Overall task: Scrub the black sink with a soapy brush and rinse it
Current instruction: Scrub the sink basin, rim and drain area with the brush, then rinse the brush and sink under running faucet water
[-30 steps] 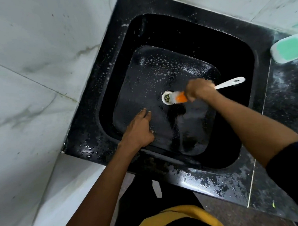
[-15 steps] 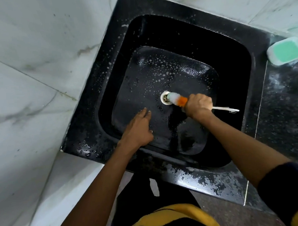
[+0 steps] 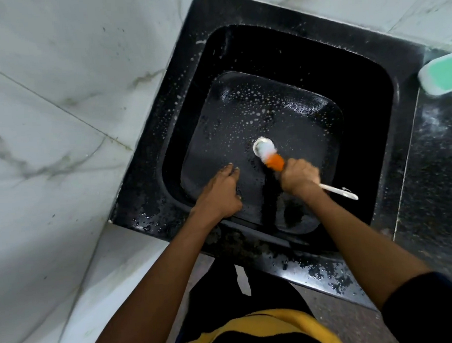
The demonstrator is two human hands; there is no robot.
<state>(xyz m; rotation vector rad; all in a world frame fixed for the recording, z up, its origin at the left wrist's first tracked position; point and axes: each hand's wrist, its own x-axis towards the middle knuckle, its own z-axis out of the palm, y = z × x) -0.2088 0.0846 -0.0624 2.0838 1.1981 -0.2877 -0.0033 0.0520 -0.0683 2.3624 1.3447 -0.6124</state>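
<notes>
The square black sink [image 3: 240,54], glossy and flecked with soap suds, is set into a dark speckled stone tabletop [image 3: 433,188] beside white marble wall tiles [image 3: 48,101]. The right hand [image 3: 299,176] is curled in a fist round the scrubbing brush with a white handle, orange neck and white bristle head [image 3: 275,162]. The bristle head sits blurred over the round metal drain [image 3: 257,146] at the middle of the basin floor, while the handle's free end sticks out behind the fist toward the right wall of the basin. The left hand [image 3: 220,192] lies palm down on the basin floor just left of the brush, fingers straight and close together, pointing toward the drain; it holds nothing. The two hands are near each other but apart, with a dark wet streak of basin floor between them. A white tub of green soap [image 3: 441,76] stands on the tabletop at the sink's far right corner, cut by the picture's edge.

Compared with half a second ago, the right hand has drawn nearer the person, so the brush now slants more steeply up to the drain; a second ago its handle pointed away to the upper right. The left hand has stayed put.
</notes>
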